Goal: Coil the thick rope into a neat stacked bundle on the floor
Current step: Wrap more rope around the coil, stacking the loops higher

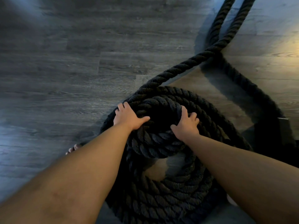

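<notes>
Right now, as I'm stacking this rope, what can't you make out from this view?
Head view only:
rope: both loose lengths leave the top edge, so the remaining length is unknown.
coil: the near side is cut by the bottom edge and covered by forearms; the layer count is unclear.
left hand, right hand: fingertips curl out of sight into the rope.
strand at right: motion-blurred.
</notes>
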